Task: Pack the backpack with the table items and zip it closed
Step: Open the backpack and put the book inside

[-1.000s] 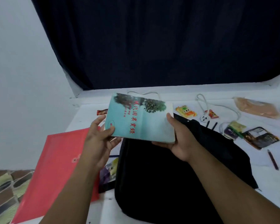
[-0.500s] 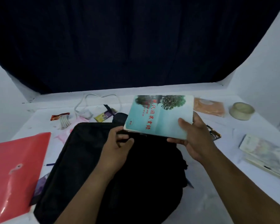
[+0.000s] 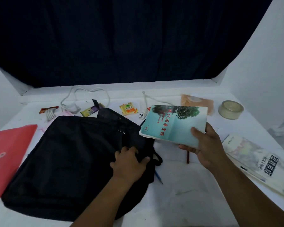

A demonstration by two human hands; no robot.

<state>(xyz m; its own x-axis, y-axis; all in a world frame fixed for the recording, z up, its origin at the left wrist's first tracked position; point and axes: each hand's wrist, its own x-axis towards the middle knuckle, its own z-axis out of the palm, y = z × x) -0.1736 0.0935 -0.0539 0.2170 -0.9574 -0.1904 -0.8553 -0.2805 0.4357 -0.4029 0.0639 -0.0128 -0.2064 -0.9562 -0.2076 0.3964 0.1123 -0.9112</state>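
A black backpack (image 3: pixel 69 154) lies flat on the white table (image 3: pixel 187 194). My left hand (image 3: pixel 129 164) rests on its right edge, fingers curled into the fabric near a strap. My right hand (image 3: pixel 205 146) grips a teal book (image 3: pixel 174 123) with red characters by its lower right corner, holding it in the air just right of the backpack's top. Two silver zipper pulls (image 3: pixel 120 131) show on the backpack near its upper right.
A red folder (image 3: pixel 8 153) lies at the left. At the back lie snack packets (image 3: pixel 128 109), white cables (image 3: pixel 82 99), an orange pouch (image 3: pixel 197 102) and a tape roll (image 3: pixel 230 109). A second book (image 3: pixel 259 163) lies at the right. Pencils (image 3: pixel 188 157) lie near the backpack.
My left hand let go of the book and moved down onto the backpack's right edge. My right hand carried the book to the right. The camera turned rightward.
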